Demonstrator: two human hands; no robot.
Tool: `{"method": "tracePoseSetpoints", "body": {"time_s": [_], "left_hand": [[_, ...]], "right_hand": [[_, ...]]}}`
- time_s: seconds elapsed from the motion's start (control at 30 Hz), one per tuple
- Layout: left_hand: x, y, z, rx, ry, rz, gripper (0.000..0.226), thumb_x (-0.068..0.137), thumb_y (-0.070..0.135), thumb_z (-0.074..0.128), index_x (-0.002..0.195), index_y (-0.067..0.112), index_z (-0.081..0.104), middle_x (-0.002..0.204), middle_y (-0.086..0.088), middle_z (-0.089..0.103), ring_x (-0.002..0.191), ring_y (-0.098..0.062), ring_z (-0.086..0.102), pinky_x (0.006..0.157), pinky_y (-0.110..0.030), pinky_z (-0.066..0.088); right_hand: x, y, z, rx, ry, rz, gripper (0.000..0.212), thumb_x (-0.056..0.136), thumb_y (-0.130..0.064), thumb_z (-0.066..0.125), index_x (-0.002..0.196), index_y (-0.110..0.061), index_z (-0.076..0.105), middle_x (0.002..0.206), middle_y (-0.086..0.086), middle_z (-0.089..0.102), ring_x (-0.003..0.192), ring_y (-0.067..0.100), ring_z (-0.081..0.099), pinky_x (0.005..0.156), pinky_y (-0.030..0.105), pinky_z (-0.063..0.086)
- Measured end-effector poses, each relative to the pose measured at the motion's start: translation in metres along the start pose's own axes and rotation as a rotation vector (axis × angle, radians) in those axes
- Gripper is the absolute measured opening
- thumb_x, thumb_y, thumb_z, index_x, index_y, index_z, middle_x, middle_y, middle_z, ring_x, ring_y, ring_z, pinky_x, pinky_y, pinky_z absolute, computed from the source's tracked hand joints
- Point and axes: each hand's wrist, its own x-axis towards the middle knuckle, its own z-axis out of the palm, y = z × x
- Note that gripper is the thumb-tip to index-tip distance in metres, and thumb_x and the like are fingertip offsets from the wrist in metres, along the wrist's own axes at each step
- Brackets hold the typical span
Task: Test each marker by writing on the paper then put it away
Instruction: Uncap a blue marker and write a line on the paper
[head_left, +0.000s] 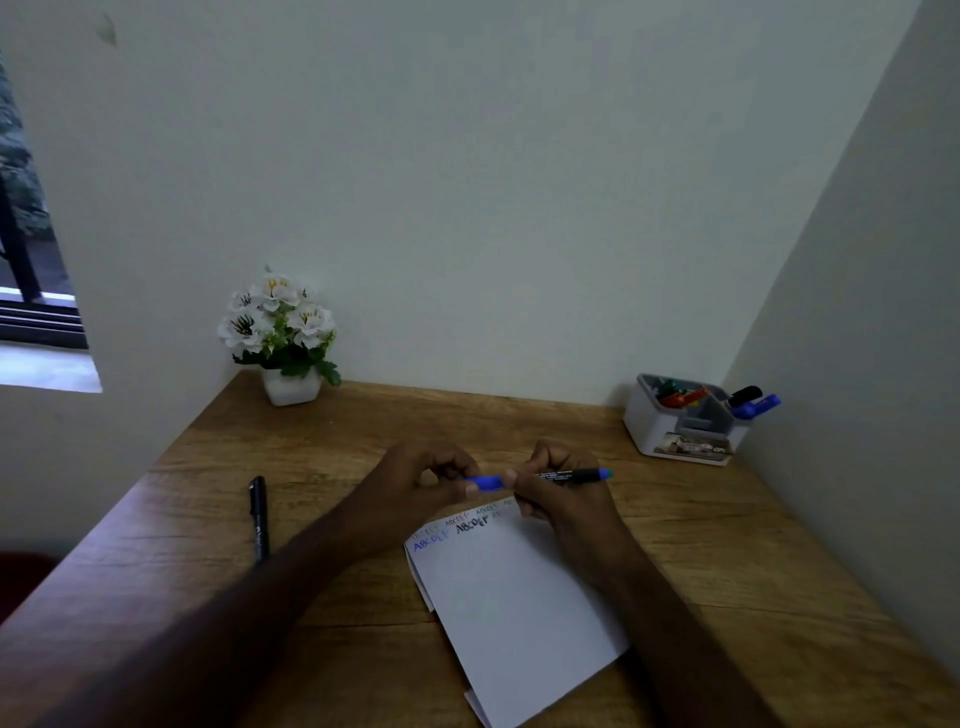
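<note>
Above the paper (514, 613), my left hand (415, 483) pinches the blue cap (485, 483), my right hand (561, 493) grips the marker (571, 475); I'd pull straight apart.

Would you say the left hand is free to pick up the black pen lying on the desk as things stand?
Probably not straight away: the left hand is pinching the blue cap of the marker that the right hand grips. The desk towards the black pen looks bare.

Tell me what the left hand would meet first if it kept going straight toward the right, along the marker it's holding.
The left hand, pinching the blue cap, would almost at once meet the right hand, which grips the marker barrel. They look nearly touching, though depth is unclear.
</note>
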Motion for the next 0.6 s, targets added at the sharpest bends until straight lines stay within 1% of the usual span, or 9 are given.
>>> {"method": "tracePoseSetpoints", "body": {"time_s": [0.1, 0.23, 0.3, 0.37, 0.4, 0.47, 0.53, 0.57, 0.6], "left_hand": [[-0.002, 0.002, 0.001, -0.052, 0.034, -0.017, 0.007, 0.084, 0.012, 0.072, 0.087, 0.018, 0.075, 0.082, 0.006, 0.071, 0.079, -0.010, 0.064, 0.067, -0.015, 0.046], [-0.004, 0.005, 0.002, -0.068, 0.046, -0.025, 0.007, 0.084, 0.009, 0.072, 0.087, 0.015, 0.075, 0.081, 0.000, 0.072, 0.077, -0.013, 0.066, 0.067, -0.018, 0.048], [-0.005, 0.005, 0.001, -0.072, 0.042, -0.033, 0.008, 0.084, 0.008, 0.071, 0.087, 0.015, 0.074, 0.081, -0.001, 0.072, 0.076, -0.014, 0.067, 0.068, -0.019, 0.048], [-0.006, 0.005, 0.000, -0.075, 0.044, -0.026, 0.008, 0.083, 0.008, 0.072, 0.086, 0.015, 0.075, 0.081, -0.001, 0.072, 0.076, -0.013, 0.066, 0.067, -0.019, 0.047], [-0.005, 0.007, -0.001, -0.081, 0.052, -0.028, 0.007, 0.083, 0.009, 0.073, 0.086, 0.015, 0.075, 0.081, -0.002, 0.072, 0.076, -0.011, 0.065, 0.066, -0.017, 0.047], [-0.004, 0.011, 0.000, -0.131, 0.091, -0.057, 0.007, 0.080, 0.009, 0.075, 0.085, 0.012, 0.075, 0.080, -0.002, 0.072, 0.070, -0.005, 0.063, 0.063, -0.013, 0.045], [-0.001, 0.015, 0.003, -0.190, 0.155, -0.092, 0.010, 0.075, 0.008, 0.080, 0.084, 0.009, 0.075, 0.076, -0.002, 0.072, 0.064, -0.001, 0.061, 0.060, -0.011, 0.045], [0.001, 0.016, 0.004, -0.210, 0.184, -0.113, 0.012, 0.073, 0.009, 0.081, 0.083, 0.009, 0.075, 0.075, -0.003, 0.073, 0.063, -0.001, 0.062, 0.059, -0.013, 0.046], [0.002, 0.017, 0.006, -0.226, 0.198, -0.138, 0.013, 0.072, 0.009, 0.082, 0.083, 0.010, 0.075, 0.075, -0.004, 0.073, 0.062, -0.003, 0.064, 0.059, -0.015, 0.047]], "right_hand": [[0.000, -0.001, -0.001, 0.095, -0.028, 0.032, 0.028, 0.076, -0.019, 0.079, 0.061, -0.014, 0.055, 0.053, 0.011, 0.050, 0.047, 0.017, 0.038, 0.045, 0.023, 0.030], [0.000, -0.002, 0.001, 0.129, -0.072, 0.029, 0.028, 0.083, -0.009, 0.072, 0.062, -0.012, 0.053, 0.053, 0.014, 0.050, 0.045, 0.015, 0.039, 0.044, 0.021, 0.031], [0.002, -0.001, 0.002, 0.098, -0.085, 0.035, 0.028, 0.082, -0.014, 0.075, 0.064, -0.011, 0.054, 0.053, 0.016, 0.055, 0.045, 0.017, 0.042, 0.044, 0.023, 0.031], [0.003, -0.001, 0.002, 0.042, -0.080, 0.031, 0.027, 0.079, -0.021, 0.078, 0.065, -0.011, 0.056, 0.057, 0.016, 0.061, 0.046, 0.018, 0.044, 0.044, 0.025, 0.031], [0.002, -0.002, 0.003, 0.013, -0.072, 0.029, 0.025, 0.078, -0.022, 0.079, 0.066, -0.013, 0.059, 0.060, 0.016, 0.063, 0.047, 0.017, 0.045, 0.046, 0.026, 0.033], [0.000, -0.005, 0.006, -0.056, -0.056, 0.025, 0.020, 0.078, -0.015, 0.081, 0.070, -0.017, 0.063, 0.064, 0.007, 0.065, 0.052, 0.012, 0.052, 0.050, 0.023, 0.039], [-0.002, -0.004, 0.011, -0.082, -0.052, 0.021, 0.015, 0.081, -0.007, 0.079, 0.078, -0.015, 0.067, 0.064, -0.005, 0.065, 0.057, 0.005, 0.057, 0.056, 0.019, 0.043], [-0.002, -0.004, 0.012, -0.073, -0.051, 0.003, 0.010, 0.083, -0.008, 0.078, 0.081, -0.014, 0.070, 0.066, -0.005, 0.066, 0.059, 0.006, 0.057, 0.057, 0.020, 0.043], [-0.001, -0.004, 0.012, -0.070, -0.030, -0.012, 0.005, 0.085, -0.011, 0.075, 0.084, -0.015, 0.074, 0.069, -0.001, 0.067, 0.061, 0.009, 0.056, 0.058, 0.025, 0.043]]}}
